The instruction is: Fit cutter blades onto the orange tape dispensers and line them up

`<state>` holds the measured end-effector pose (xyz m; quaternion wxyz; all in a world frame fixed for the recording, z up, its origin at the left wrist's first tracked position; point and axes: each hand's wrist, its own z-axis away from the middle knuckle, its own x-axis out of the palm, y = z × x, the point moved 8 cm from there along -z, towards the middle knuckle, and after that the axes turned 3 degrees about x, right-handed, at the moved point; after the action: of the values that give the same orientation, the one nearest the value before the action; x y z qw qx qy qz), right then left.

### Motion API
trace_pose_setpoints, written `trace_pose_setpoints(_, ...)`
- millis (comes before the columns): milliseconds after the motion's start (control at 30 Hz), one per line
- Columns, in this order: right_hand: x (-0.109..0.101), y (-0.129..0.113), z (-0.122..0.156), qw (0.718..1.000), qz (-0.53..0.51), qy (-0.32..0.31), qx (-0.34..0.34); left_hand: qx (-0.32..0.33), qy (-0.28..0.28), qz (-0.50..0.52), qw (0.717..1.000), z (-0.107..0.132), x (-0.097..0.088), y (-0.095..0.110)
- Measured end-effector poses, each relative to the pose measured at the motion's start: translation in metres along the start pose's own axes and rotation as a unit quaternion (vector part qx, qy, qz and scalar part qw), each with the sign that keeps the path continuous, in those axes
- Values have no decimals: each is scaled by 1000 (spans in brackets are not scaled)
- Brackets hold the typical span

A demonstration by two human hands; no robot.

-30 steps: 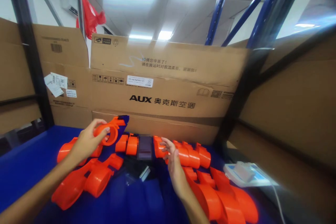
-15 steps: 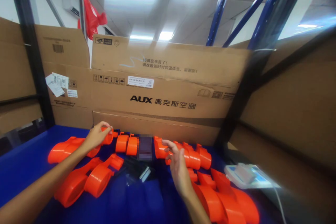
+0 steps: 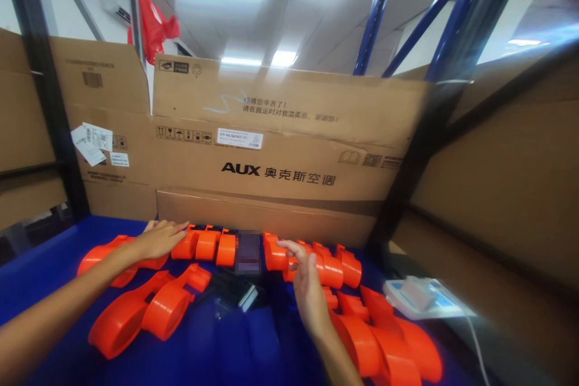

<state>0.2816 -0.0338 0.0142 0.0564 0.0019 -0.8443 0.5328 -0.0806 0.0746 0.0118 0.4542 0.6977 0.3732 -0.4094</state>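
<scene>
Several orange plastic parts lie on a blue table [image 3: 54, 265]. My left hand [image 3: 156, 239] lies flat with fingers stretched out on an orange part [image 3: 102, 256] at the left end of the back row. My right hand [image 3: 305, 280] hovers with fingers loosely apart just in front of the orange parts [image 3: 330, 268] in the back row's right half, holding nothing. A dark phone-like object [image 3: 248, 251] lies between the two halves of the row.
Two more orange parts [image 3: 145, 310] lie at front left, and a pile of them [image 3: 384, 347] at front right. A clear plastic bag [image 3: 235, 295] lies mid-table. A white device with a cable [image 3: 425, 297] sits at right. Cardboard boxes [image 3: 280, 157] wall the back and right.
My left hand lowered the orange part it held up, set it into the back row and now rests flat on it. My right hand barely moved.
</scene>
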Motion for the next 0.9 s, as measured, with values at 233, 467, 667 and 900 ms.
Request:
trace_pose_setpoints(233,-11,10,-3,999,17,40,14,64,-113,20,991,33,-19,-26)
trace_pose_setpoints(467,-14,14,-5,996,66,57,13,77,-79,-12,994,37,-17,-17)
trace_pose_setpoints(667,-16,2,-4,993,86,74,-18,141,-4,-89,986,38,-78,28)
trace_pose_setpoints(900,2,-7,0,994,110,25,-17,276,31,-58,959,57,-90,126)
